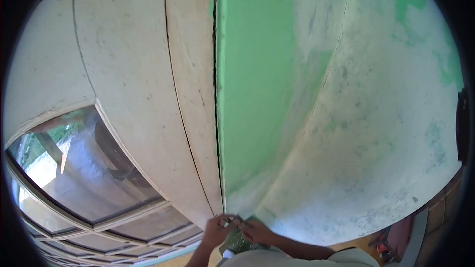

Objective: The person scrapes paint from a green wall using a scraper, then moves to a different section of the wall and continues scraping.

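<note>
Low in the head view, my left hand (216, 231) and my right hand (255, 232) come together with their fingertips meeting. The fingers of both hands are pinched closed, and I cannot tell what small thing is between them. They are at the lower end of the dark gap where the cream wooden frame (190, 69) meets the green-painted wall strip (255, 79). Below the hands shows a dark green, speckled surface (238, 243), partly hidden by them.
A window with glass panes (94, 163) and cream bars fills the lower left. To the right spreads a wall (366, 118) with patchy white and green paint. A dark fixture (462, 126) sits at the right edge. Reddish things (396, 240) lie at the lower right.
</note>
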A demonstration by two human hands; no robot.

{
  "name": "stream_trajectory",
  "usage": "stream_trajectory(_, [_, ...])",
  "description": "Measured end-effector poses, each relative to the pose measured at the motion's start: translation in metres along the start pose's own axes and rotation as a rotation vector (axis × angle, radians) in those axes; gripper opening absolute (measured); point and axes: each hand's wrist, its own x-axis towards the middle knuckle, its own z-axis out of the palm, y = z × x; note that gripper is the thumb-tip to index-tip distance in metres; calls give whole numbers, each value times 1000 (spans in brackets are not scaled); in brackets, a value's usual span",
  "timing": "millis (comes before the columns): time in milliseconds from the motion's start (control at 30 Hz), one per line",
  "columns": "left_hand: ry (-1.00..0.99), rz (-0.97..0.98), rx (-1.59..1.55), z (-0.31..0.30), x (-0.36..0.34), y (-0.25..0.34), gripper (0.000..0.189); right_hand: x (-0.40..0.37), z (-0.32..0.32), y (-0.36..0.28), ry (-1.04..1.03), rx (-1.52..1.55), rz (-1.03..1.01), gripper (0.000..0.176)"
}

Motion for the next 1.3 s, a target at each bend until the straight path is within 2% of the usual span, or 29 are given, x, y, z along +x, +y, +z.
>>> stream_trajectory(33, [-4, -62, -38, 6, -3, 4, 18, -2, -1, 2, 13, -17, -19, 39])
stream_trajectory(67, [-13, -130, -76, 9, -7, 8, 18, -4, -1, 6, -80, 49, 5, 32])
stream_trajectory(100, [3, -130, -12, 10, -7, 3, 20, -5, -2, 6, -174, 120, 34, 27])
stream_trajectory(133, [0, -116, -16, 9, -6, -2, 20, -7, -7, 4, -164, 113, 26, 27])
stream_trajectory(200, [24, -285, -346, 5, -5, -7, 19, -17, -20, 0, -238, 223, -89, 26])
stream_trajectory(233, [72, -321, -462, 3, -3, -4, 18, -25, -34, -12, -320, 303, -145, 37])
stream_trajectory(267, [73, -313, -461, -1, -1, -5, 18, -33, -43, -29, -319, 299, -152, 37])
stream_trajectory(333, [135, -413, -681, -5, 2, -6, 18, -52, -55, -61, -107, 685, -12, 38])
stream_trajectory(367, [133, -410, -678, -3, 4, -5, 18, -59, -58, -71, -107, 686, -17, 38])
stream_trajectory(433, [20, -413, -773, 2, 8, 2, 19, -69, -63, -82, -228, 949, -504, 41])
stream_trajectory(467, [21, -414, -767, 8, 9, 6, 19, -64, -64, -78, -230, 954, -507, 41])
stream_trajectory(533, [44, -398, -856, 22, 11, 19, 19, -42, -59, -72, 28, 727, -738, 41])
stream_trajectory(567, [9, -383, -847, 24, 11, 24, 23, -38, -55, -79, 167, 669, -724, 31])
stream_trajectory(600, [16, -384, -840, 27, 10, 24, 23, -30, -58, -78, 160, 677, -724, 31])
stream_trajectory(667, [-101, -310, -772, 33, 10, 20, 20, -8, -70, -75, 136, 691, -820, 23])
stream_trajectory(733, [-127, -266, -758, 39, 9, 23, 13, -15, -75, -107, 120, 734, -849, 21])
stream_trajectory(800, [0, -305, -829, 46, 7, 32, 10, -21, -90, -123, 39, 787, -970, 22])
stream_trajectory(867, [32, -298, -783, 45, 8, 27, 8, -33, -111, -156, 99, 746, -1162, 20])
stream_trajectory(933, [130, -323, -764, 41, 5, 26, 7, -49, -139, -189, 129, 587, -1390, 24])
stream_trajectory(1000, [177, -317, -749, 39, -1, 25, 8, -70, -163, -225, 71, 452, -1622, 27])
stream_trajectory(1067, [281, -284, -835, 35, -7, 24, 11, -90, -179, -257, 102, 382, -1799, 33])
stream_trajectory(1100, [305, -274, -830, 34, -11, 26, 20, -98, -186, -271, 92, 398, -1860, 32])
stream_trajectory(1233, [415, -269, -915, 38, -22, 36, 27, -113, -212, -309, 86, 433, -2032, 30])
stream_trajectory(1300, [443, -317, -857, 40, -27, 37, 32, -112, -225, -324, 48, 522, -2036, 31])
